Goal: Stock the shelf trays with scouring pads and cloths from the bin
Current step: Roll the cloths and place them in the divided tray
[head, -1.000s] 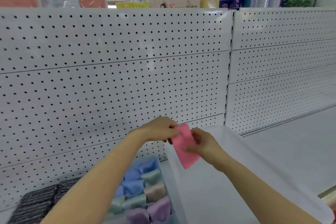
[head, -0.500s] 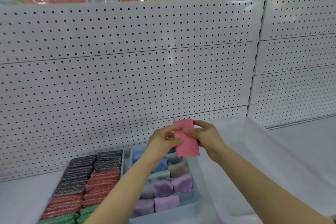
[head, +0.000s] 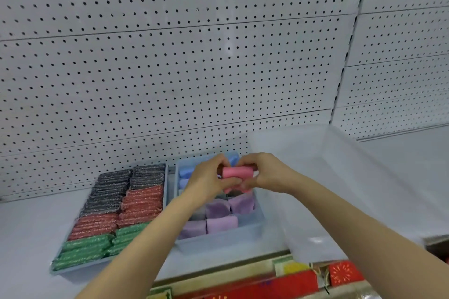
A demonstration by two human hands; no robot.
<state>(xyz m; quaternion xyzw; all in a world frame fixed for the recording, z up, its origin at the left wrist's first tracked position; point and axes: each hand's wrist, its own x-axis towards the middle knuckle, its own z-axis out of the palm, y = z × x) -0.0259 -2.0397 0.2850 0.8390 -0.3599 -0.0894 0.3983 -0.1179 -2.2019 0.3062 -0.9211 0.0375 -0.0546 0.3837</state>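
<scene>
Left to right: the blue-grey plastic tray of scouring pads (head: 56, 272) sits on the white shelf (head: 29, 228) – black, red and green glittery pads (head: 143, 199) in packed rows, looks full. Just beside it on the right, the pale blue plastic tray of folded cloths (head: 218, 241) – blue folds at the back, purple folded cloths (head: 222, 224) at the front. Right of that, touching or nearly so, the big translucent plastic bin (head: 323, 201); we can't see anything left inside it.

We have the small pink cloth (head: 239, 173) held directly above the middle of the cloth tray. It's folded or rolled into a short bundle, long axis left-to-right, roughly parallel to the pegboard back wall (head: 170, 68). Our left hand (head: 209, 181) pinches its left end, fingers curled over the top, thumb underneath. Our right hand (head: 263, 172) pinches the right end the same way. Both are about equally near, so either could set it down; target is straight down – likely a gap mid-tray behind the purple rows, though our hands hide that slot.

Versus half a second ago: the cloth hung as a flat, roughly upright rectangle, pinched at its top; now it's compacted and horizontal. The view has also tipped down – the goods along the top of the wall are out of frame and the red shelf-edge strip (head: 267, 281) shows.
</scene>
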